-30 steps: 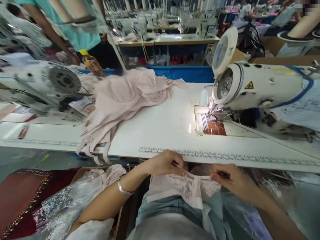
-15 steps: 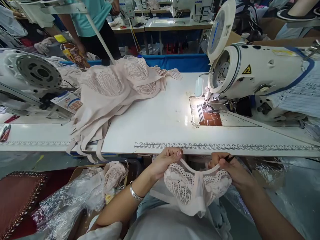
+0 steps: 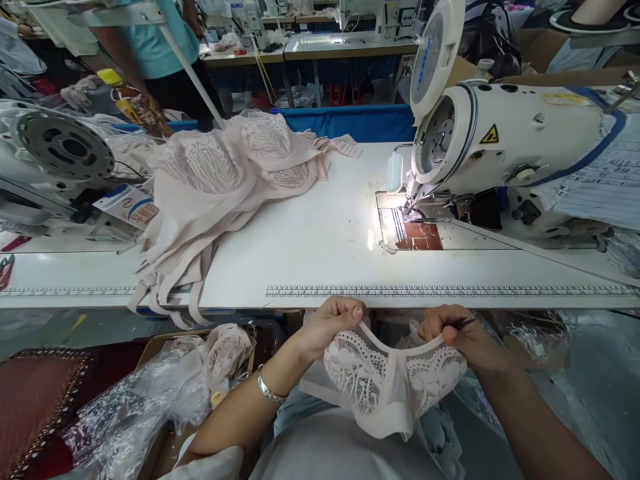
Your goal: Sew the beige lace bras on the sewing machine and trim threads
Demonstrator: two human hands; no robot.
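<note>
Across the far half of the view runs a long white table (image 3: 320, 267) with a printed ruler strip (image 3: 450, 292) along its near edge; on its right stands a white sewing machine (image 3: 510, 147), its lamp lighting the needle plate. To the left lies a heap of pale pink garments (image 3: 220, 180), straps hanging over the edge. Below the table edge, above the lap, a pink lace piece (image 3: 393, 383) is stretched between both hands. Its top band is pinched on one side by the left hand (image 3: 330, 327), fingers closed, and on the other by the right hand (image 3: 460, 337), which also grips a thin dark tool (image 3: 463, 323).
</note>
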